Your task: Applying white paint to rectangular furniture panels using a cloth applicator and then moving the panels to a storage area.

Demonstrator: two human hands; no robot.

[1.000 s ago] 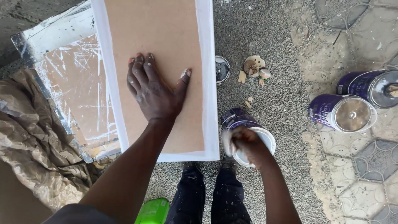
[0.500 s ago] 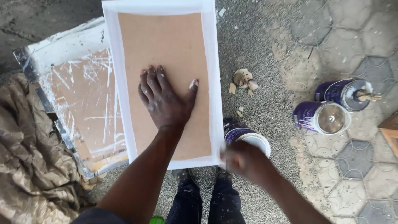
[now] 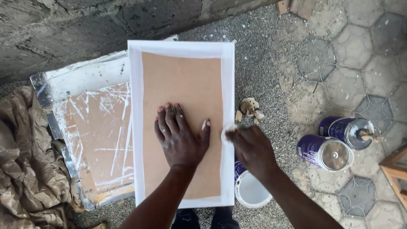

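Left hand [image 3: 181,136] lies flat, holding nothing, on board [image 3: 182,85]; right hand [image 3: 250,149] pinches white pad [image 3: 229,132] at its right edge; board's long axis runs toward wall [image 3: 85,34].

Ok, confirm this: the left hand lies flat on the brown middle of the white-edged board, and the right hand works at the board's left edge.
Wrong on one point. The head view shows the right hand at the right edge of the board, not its left. The left hand does lie flat on the brown middle.
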